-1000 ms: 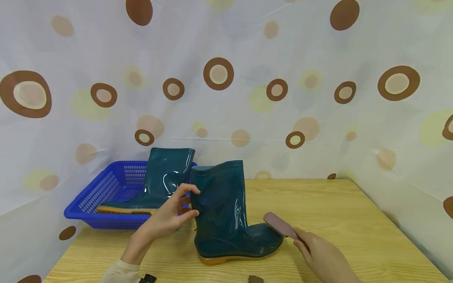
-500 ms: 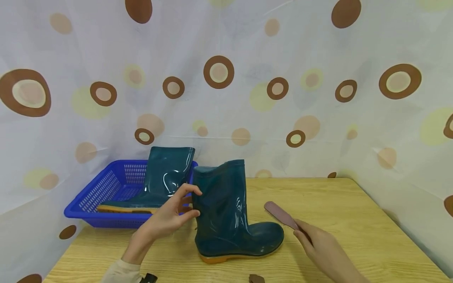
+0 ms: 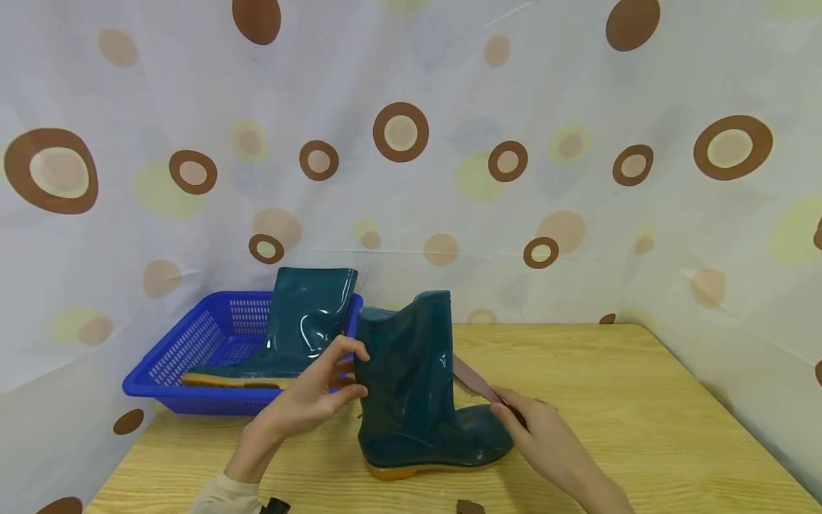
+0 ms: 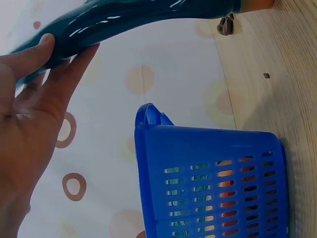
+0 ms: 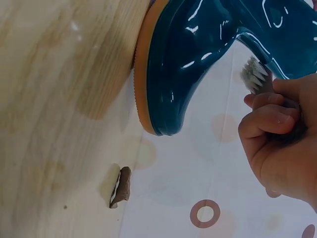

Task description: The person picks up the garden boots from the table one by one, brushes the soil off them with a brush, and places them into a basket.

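Note:
A dark green rubber boot (image 3: 404, 385) with an orange sole stands upright on the wooden table, its toe to the right. My left hand (image 3: 308, 392) grips the back of its shaft, thumb on the near side; the left wrist view shows fingers round the boot (image 4: 114, 22). In my right hand (image 3: 542, 442) is a mauve-backed brush (image 3: 472, 378), gripped by its handle. The brush head is at the front of the shaft, above the foot, and partly hidden behind it. Pale bristles (image 5: 255, 74) appear close to the shaft in the right wrist view; contact is unclear.
A blue plastic basket (image 3: 193, 400) stands at the back left with a second green boot (image 3: 305, 321) in it. A brown lump (image 3: 470, 507) lies near the front table edge. More small brown bits (image 4: 225, 25) lie by the heel. A patterned curtain surrounds the table.
The brush first lay on the boot's toe, then lifted off it. My right hand has since carried it left to the shaft's front. My left hand keeps its grip.

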The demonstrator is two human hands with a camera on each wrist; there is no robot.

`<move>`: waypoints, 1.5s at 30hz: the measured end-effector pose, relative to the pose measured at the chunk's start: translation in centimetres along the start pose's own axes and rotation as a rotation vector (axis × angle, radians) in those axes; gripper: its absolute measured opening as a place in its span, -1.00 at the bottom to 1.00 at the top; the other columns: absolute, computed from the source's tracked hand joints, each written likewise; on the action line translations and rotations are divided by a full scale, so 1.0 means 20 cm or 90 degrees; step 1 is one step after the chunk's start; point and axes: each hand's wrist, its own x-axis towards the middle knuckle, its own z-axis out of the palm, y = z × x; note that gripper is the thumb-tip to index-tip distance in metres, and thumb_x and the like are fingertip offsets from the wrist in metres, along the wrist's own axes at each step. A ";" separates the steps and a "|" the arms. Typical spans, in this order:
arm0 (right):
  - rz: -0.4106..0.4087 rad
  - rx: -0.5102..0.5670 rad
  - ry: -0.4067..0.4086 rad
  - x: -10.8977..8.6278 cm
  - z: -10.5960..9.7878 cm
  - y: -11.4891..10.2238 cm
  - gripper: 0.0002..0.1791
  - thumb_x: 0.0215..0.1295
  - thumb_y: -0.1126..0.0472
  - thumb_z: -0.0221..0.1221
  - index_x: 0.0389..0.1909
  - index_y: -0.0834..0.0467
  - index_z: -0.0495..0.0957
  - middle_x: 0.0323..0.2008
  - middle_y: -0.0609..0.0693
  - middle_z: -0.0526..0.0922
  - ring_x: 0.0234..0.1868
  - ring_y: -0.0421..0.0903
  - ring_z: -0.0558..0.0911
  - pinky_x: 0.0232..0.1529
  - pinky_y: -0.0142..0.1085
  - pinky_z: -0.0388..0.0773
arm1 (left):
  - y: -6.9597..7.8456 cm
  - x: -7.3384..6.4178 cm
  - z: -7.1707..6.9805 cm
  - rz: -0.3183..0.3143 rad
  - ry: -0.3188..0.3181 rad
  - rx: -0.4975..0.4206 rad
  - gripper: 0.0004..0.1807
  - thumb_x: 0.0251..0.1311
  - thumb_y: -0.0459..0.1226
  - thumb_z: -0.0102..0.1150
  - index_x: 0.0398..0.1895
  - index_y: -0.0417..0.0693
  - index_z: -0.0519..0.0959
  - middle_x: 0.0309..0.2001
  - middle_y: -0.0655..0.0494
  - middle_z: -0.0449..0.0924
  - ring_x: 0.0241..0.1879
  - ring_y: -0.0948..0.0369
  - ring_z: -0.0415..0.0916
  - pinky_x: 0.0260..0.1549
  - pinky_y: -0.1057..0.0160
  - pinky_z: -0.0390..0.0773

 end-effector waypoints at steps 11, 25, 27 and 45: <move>-0.015 0.030 0.020 -0.08 0.00 0.02 -0.47 0.52 -0.11 -0.02 0.34 0.10 0.47 0.05 -0.03 0.69 -0.12 -0.22 0.66 -0.15 -0.40 0.55 | 0.03 0.02 0.00 -0.031 0.053 0.184 -0.34 0.25 -0.40 0.27 0.33 0.20 0.25 0.28 -0.03 0.22 0.24 -0.07 0.36 0.12 -0.06 0.58; -0.060 0.090 0.001 -0.11 0.02 0.04 -0.47 0.53 -0.07 -0.02 0.35 0.15 0.44 0.20 0.04 0.60 0.03 -0.21 0.64 -0.11 -0.44 0.57 | 0.08 0.01 0.00 0.111 0.201 0.400 -0.28 0.15 -0.09 0.36 0.39 0.14 0.33 0.61 -0.03 -0.31 0.57 -0.13 -0.21 0.38 -0.33 0.14; -0.073 0.089 -0.009 -0.11 0.02 0.04 -0.46 0.54 -0.07 -0.04 0.36 0.17 0.43 0.24 0.08 0.57 0.09 -0.18 0.63 -0.08 -0.44 0.58 | 0.09 0.02 0.00 0.151 0.234 0.445 -0.37 0.24 0.04 0.22 0.35 0.10 0.38 0.58 -0.09 -0.16 0.57 -0.12 -0.21 0.42 -0.33 0.03; -0.086 0.099 -0.027 -0.11 0.05 0.09 -0.47 0.56 -0.04 -0.06 0.38 0.17 0.41 0.27 0.13 0.55 0.22 0.09 0.59 0.00 -0.43 0.59 | 0.18 0.26 0.22 0.238 0.291 0.542 -0.27 0.18 0.18 0.26 0.36 0.09 0.41 -0.30 0.21 0.57 -0.36 0.26 0.42 -0.29 0.28 0.49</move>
